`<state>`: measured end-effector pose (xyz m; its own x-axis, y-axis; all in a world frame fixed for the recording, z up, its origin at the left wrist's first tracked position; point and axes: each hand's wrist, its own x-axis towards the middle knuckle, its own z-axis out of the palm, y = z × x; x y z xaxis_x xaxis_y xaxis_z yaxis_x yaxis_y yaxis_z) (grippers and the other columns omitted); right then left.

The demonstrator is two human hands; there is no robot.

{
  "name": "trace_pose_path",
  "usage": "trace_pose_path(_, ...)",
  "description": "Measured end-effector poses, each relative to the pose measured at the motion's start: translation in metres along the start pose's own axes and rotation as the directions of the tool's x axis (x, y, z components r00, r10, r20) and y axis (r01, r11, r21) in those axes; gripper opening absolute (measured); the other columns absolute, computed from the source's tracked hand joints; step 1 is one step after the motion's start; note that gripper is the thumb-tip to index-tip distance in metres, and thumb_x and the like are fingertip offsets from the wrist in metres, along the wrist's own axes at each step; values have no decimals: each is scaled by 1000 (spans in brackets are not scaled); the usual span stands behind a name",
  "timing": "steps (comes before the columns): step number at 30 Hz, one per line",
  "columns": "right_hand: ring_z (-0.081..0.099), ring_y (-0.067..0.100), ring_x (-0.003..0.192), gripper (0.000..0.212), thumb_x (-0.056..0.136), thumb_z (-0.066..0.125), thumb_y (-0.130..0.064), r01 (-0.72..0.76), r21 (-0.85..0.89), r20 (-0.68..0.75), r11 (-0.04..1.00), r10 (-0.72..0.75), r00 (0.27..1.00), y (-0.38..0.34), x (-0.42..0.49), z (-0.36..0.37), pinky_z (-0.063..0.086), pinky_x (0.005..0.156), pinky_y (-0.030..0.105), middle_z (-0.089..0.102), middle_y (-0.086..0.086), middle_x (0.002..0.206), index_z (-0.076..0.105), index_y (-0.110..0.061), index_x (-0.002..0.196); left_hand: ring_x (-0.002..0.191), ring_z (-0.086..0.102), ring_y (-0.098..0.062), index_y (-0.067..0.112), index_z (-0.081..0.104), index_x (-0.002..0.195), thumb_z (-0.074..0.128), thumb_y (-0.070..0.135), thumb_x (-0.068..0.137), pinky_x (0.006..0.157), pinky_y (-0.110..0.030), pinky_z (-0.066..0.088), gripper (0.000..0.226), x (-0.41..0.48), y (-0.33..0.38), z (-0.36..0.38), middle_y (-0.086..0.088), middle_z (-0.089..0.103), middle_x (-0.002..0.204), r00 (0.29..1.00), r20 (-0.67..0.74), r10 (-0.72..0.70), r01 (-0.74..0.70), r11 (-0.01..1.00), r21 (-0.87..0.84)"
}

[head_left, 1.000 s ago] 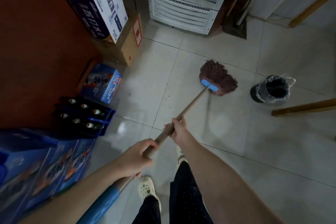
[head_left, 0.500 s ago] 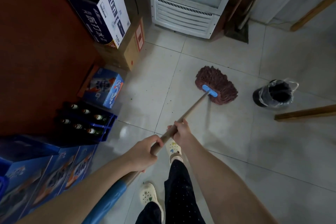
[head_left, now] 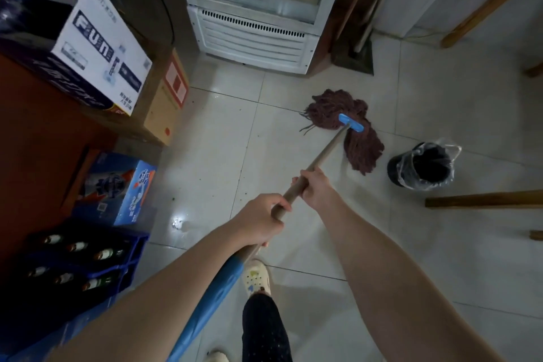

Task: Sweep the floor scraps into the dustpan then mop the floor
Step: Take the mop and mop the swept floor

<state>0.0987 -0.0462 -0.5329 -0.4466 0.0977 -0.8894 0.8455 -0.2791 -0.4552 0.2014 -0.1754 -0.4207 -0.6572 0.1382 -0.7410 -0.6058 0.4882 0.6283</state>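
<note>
My left hand [head_left: 258, 222] and right hand [head_left: 316, 186] clamp the wooden mop handle [head_left: 329, 150]. Its shaggy maroon mop head [head_left: 361, 144] lies on glossy tile at centre right, near a plastic-lined bin [head_left: 421, 166].

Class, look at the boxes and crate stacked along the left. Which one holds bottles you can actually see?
The dark blue crate at the lower left: it is open-topped, with bottle necks showing in rows. The white FUN carton, brown carton and blue printed box show none.
</note>
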Motion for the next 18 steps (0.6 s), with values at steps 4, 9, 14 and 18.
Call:
trace_pose_path(4, 48, 19, 63, 65, 94, 44, 5, -5, -37, -8, 999, 4, 1000, -15, 15, 8, 45, 58, 31, 47, 10, 81, 20, -21, 149, 43, 50, -8, 23, 59, 117, 51, -3, 85, 38, -15, 40, 42, 18, 6, -10, -1, 51, 106, 1000, -13, 9, -9, 1000, 4)
trace_pose_path(9, 49, 20, 57, 74, 92, 50, 7, -10, 8, -30, 1000, 10, 999, 12, 4, 23, 47, 58, 32, 53, 12, 77, 19, -26, 150, 34, 50, -4, 24, 59, 121, 50, -3, 86, 38, -14, 39, 45, -4, -23, -18, 9, 48, 87, 1000, -12, -9, 9, 1000, -14)
trace_pose_path(14, 48, 20, 56, 72, 92, 50, 6, -33, 37, -3, 999, 33, 999, 62, -32, 48, 48, 58, 32, 51, 12, 74, 22, -30, 148, 31, 47, -6, 24, 59, 118, 52, -4, 85, 37, -17, 38, 44, -54, -66, -31, 9, 48, 82, 999, -41, -20, 19, 1000, -24)
trace_pose_path(18, 51, 20, 58, 73, 93, 50, 3, -44, -63, 68, 997, 48, 996, 112, -71, 66, 49, 57, 33, 52, 13, 78, 16, -32, 147, 31, 47, -7, 28, 60, 111, 50, -5, 84, 34, -17, 37, 43, -107, -113, -34, 8, 53, 91, 996, -73, -45, 41, 998, -53)
